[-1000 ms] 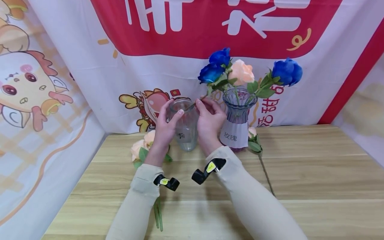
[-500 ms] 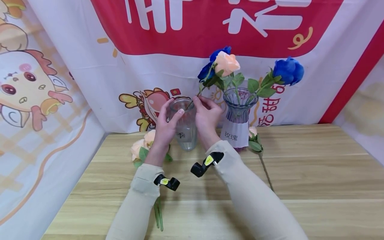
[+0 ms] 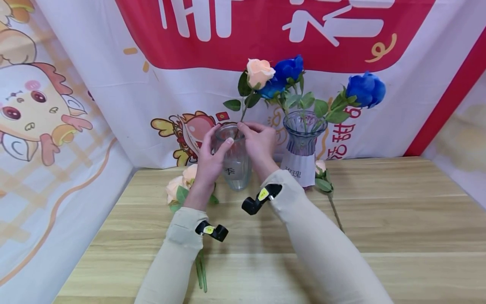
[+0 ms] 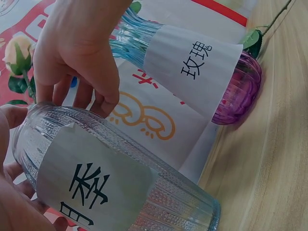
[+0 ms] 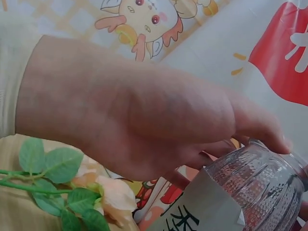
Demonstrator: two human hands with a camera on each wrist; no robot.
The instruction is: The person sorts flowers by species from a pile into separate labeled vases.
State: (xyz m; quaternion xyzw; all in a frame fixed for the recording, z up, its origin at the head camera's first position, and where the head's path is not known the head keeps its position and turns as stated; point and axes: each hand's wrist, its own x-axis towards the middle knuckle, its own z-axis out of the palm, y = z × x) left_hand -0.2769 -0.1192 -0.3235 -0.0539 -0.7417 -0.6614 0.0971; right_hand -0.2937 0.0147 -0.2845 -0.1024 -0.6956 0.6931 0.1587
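Note:
My left hand (image 3: 210, 162) grips the neck of a clear ribbed glass vase (image 3: 237, 179), thumb on the near side of its rim. A white paper label (image 4: 96, 178) with black characters is on the vase's side. At the mouth, my right hand (image 3: 261, 141) pinches the stem of a peach rose (image 3: 260, 72), whose lower end dips inside the rim. The rose's head and leaves stand above both hands, leaning slightly right. In the right wrist view the left hand (image 5: 159, 110) reaches across to the vase, its fingers partly hidden behind the glass.
A blue-to-purple glass vase (image 3: 301, 145) with a white label holds several blue roses (image 3: 365, 90), to the right. Beside it, another peach flower (image 3: 320, 166) lies on the wooden table (image 3: 398, 219). More peach flowers (image 3: 175, 190) lie left, partly under the left forearm. A printed cloth hangs behind.
My right hand has moved slightly left toward the clear vase's mouth. The peach rose has swung left from in front of the blue roses to more upright. My left hand stays put.

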